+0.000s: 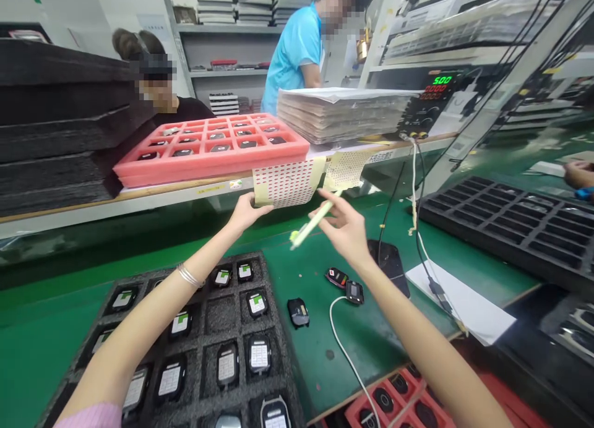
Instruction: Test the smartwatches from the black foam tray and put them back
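Observation:
My left hand (248, 213) is at the lower left corner of a cream sticker sheet (290, 184) with rows of small red marks. Its thumb lies along the bottom edge, and the other fingers are partly behind the sheet. The sheet hangs from the shelf edge. My right hand (346, 230) grips a slim, pale green pen-like tool (315, 219), tilted down to the left. Below it on the green bench lie a dark watch-like module (297, 312), another small module (354, 292) by a white cable (334, 323), and a dark oval piece (336, 277).
A black foam tray (211, 354) of watch-like units lies under my left arm. On the shelf are a pink foam tray (213, 162), stacked clear trays (343, 119) and a power supply (429, 100). Hanging cables (414, 187) and another black tray (510, 224) are right. Two people stand beyond.

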Demonstrator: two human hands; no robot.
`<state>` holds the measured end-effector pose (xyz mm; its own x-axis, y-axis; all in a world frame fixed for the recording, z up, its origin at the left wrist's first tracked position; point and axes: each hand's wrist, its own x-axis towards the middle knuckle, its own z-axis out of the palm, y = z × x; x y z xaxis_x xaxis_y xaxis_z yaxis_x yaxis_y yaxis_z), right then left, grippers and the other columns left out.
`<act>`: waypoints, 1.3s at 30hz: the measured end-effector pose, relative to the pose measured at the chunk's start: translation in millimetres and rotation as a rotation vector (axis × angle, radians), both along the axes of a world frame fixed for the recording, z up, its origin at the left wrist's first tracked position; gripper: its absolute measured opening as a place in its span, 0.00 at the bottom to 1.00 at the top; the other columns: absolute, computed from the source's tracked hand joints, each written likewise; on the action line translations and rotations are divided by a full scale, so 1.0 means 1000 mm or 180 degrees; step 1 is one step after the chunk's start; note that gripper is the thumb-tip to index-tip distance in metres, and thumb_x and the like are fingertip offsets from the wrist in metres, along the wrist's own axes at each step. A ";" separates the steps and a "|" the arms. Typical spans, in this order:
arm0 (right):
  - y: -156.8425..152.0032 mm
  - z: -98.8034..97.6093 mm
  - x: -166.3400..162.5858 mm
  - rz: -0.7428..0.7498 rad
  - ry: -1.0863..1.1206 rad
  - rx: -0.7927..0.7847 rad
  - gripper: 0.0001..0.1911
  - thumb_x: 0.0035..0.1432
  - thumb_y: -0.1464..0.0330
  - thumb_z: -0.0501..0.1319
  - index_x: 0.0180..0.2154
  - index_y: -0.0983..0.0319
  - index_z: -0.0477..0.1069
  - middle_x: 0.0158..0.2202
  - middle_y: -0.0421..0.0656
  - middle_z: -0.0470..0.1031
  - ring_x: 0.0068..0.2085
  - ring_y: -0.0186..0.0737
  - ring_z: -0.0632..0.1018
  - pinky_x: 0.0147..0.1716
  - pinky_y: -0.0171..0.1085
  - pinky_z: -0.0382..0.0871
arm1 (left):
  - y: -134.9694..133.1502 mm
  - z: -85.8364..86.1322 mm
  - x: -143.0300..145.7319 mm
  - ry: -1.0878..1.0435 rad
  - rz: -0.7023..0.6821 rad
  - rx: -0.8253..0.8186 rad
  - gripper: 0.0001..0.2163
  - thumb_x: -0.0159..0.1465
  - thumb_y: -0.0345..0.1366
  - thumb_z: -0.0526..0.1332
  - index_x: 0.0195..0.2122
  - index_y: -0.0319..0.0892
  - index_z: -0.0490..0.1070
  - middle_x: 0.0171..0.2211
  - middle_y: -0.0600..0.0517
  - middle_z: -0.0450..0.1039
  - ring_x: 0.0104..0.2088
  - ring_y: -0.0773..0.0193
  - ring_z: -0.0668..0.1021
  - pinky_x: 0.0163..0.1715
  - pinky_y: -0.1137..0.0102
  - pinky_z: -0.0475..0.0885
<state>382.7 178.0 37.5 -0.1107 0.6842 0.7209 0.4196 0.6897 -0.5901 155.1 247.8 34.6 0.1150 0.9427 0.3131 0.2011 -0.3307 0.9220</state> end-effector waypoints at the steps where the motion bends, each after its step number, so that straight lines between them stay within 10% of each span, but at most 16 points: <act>1: 0.007 -0.001 -0.010 -0.0083 -0.0164 0.0107 0.17 0.60 0.64 0.58 0.50 0.58 0.67 0.39 0.45 0.70 0.37 0.41 0.75 0.34 0.40 0.75 | 0.000 -0.001 0.001 -0.0109 -0.0104 -0.0074 0.18 0.48 0.39 0.70 0.37 0.34 0.74 0.40 0.40 0.79 0.43 0.49 0.79 0.47 0.56 0.71; 5: 0.036 -0.012 -0.040 -0.0272 -0.0545 0.0340 0.11 0.61 0.60 0.59 0.33 0.60 0.70 0.30 0.43 0.68 0.32 0.40 0.72 0.34 0.39 0.70 | -0.007 -0.005 0.006 -0.0437 -0.0364 -0.0309 0.16 0.46 0.38 0.71 0.33 0.33 0.77 0.35 0.41 0.80 0.38 0.50 0.80 0.42 0.58 0.74; 29: 0.065 -0.015 -0.055 -0.0878 -0.1484 0.0728 0.18 0.68 0.63 0.49 0.41 0.61 0.76 0.27 0.45 0.69 0.29 0.39 0.71 0.29 0.36 0.63 | -0.010 -0.006 0.014 -0.0360 -0.0176 -0.0066 0.05 0.53 0.30 0.63 0.30 0.36 0.77 0.30 0.48 0.79 0.35 0.55 0.80 0.40 0.61 0.74; 39: -0.039 -0.052 -0.015 -0.0167 -0.2079 0.0201 0.15 0.68 0.64 0.50 0.35 0.60 0.74 0.26 0.43 0.68 0.27 0.37 0.69 0.27 0.35 0.61 | -0.062 -0.039 -0.029 0.1096 -0.0064 -0.0150 0.23 0.48 0.27 0.65 0.47 0.37 0.70 0.45 0.44 0.69 0.49 0.49 0.72 0.53 0.53 0.65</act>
<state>368.2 138.7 -14.2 -0.5068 0.6592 0.5555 0.7118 0.6835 -0.1617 126.4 186.3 -4.3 0.2251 0.9517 0.2088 0.4969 -0.2965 0.8156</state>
